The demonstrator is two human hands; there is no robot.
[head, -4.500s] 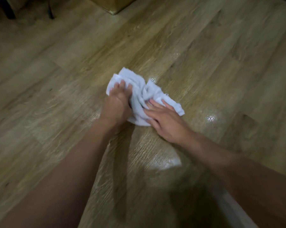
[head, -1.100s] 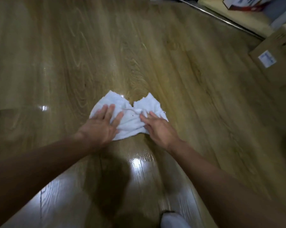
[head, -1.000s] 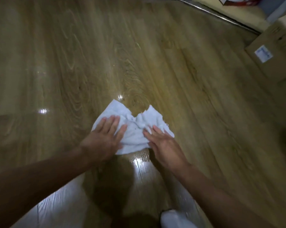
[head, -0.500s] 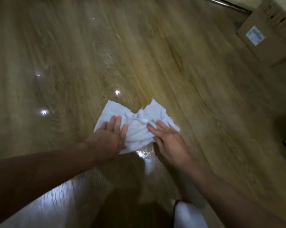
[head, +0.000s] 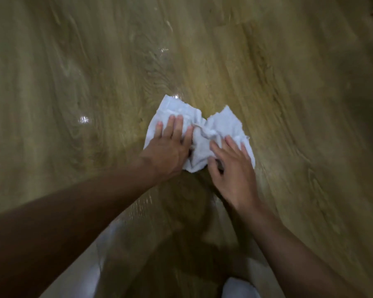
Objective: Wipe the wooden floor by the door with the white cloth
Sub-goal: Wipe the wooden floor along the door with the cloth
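Here the fingers [head: 177,125] of the left hand [head: 168,147] lie flat and slightly spread on the left half of the white cloth [head: 199,134], palm down, pressing rather than gripping. The right hand [head: 233,166] does the same on the right half: its fingers are extended and fanned over the fabric, the thumb tucked in toward the cloth's near edge, nothing pinched between them. The cloth is bunched at its middle between the two hands, with a wrinkled ridge there and its two far corners flaring out like a bow. It lies directly on the wooden floor [head: 278,82], a little right of the view's centre. Both wrists are roughly straight, and the bare forearms run back toward the camera, the left one entering from the lower left at a shallow slant, the right one from the lower right more steeply. The floor shows glossy highlights to the left of the cloth and just beyond its far left corner, and the arms' shadow falls on the boards between the forearms. The frame is somewhat blurred.
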